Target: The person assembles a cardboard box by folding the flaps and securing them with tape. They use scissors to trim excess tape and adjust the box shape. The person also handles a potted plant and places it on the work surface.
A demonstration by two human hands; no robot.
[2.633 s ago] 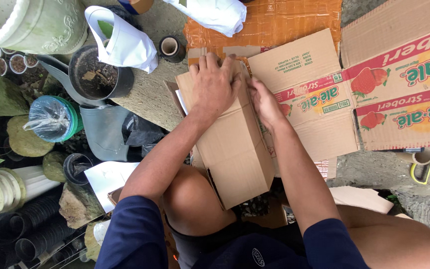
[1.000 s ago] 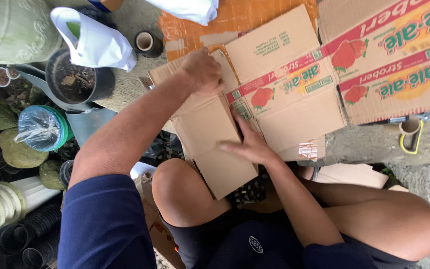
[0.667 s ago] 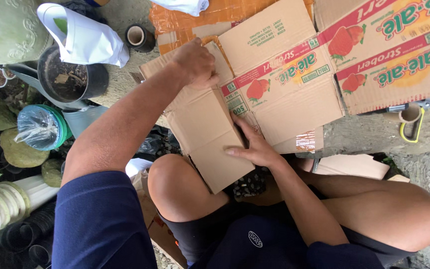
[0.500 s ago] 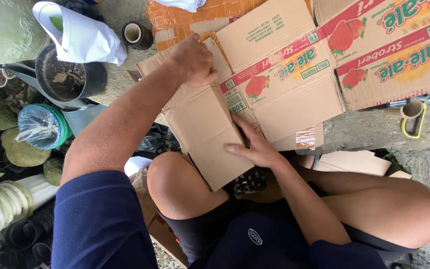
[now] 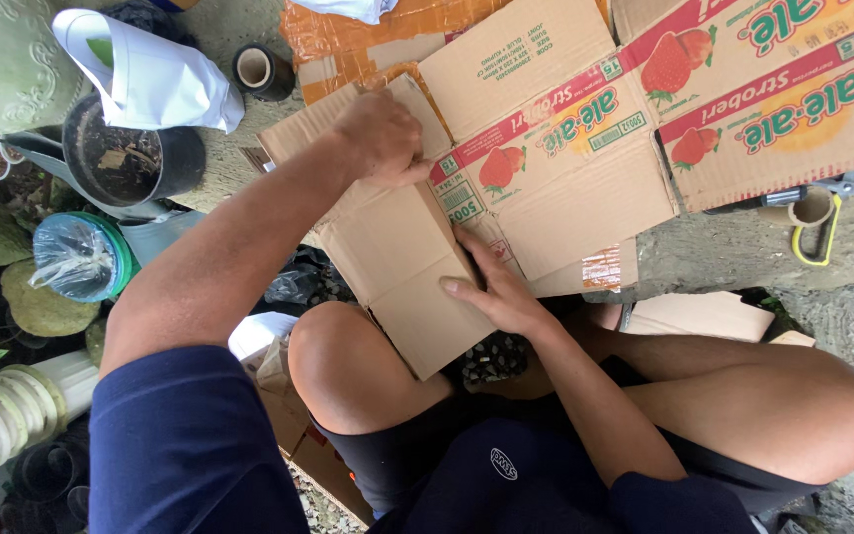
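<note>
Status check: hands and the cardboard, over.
Left hand grips far edge of plain brown cardboard panel. Right hand pressed flat on it. Printed flattened carton alongside.

The left hand (image 5: 380,138) reaches far forward, fingers seemingly curled shut, while the right hand (image 5: 496,292) lies flat, palm down.

black pot of soil (image 5: 130,163) | tape roll (image 5: 261,71) | white bag (image 5: 155,79)

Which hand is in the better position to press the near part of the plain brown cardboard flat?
Probably the right hand. It lies open on the near part of the plain cardboard, above the knee. The left hand is farther away, closed on the top edge.
</note>
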